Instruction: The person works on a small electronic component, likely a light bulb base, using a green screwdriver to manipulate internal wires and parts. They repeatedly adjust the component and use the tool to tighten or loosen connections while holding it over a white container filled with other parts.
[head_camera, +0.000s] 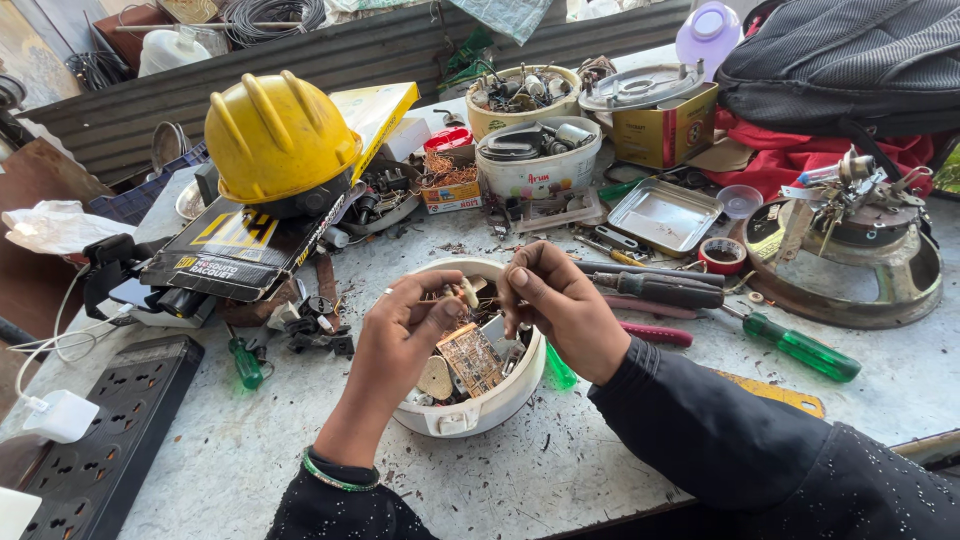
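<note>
Left fingers: I am seeing the left hand (400, 325) pinching closed on a small pale component (467, 293), held just above the bowl.
Right fingers: the right hand (560, 305) is curling shut, thumb and forefinger meeting beside that same component; whether they are gripping it or a thin lead I cannot tell.
Work item: the component is hanging over the white round housing (470, 410), which is sitting near the bench's front edge, middle.
Housing contents: a tan circuit board (470, 358) is lying loose inside among small parts.
Progress: I am judging the housing already opened and the board freed; the small part is being worked now, and nothing is looking reassembled.
Tools: a green-handled screwdriver (800, 348) and dark pliers (655, 285) are lying to the right of the housing; a small green screwdriver (245, 362) is lying to its left.
Bench (620, 460): pale, scuffed, carrying scraps and shavings.
Back edge: tubs of parts (538, 155) and a metal tray (665, 213) are crowding it.
Left side: a yellow hard hat (278, 135) is resting on a box; a black power strip (110, 430) is occupying the front left corner.
Surroundings: corrugated sheeting (330, 55) is running behind the bench.
</note>
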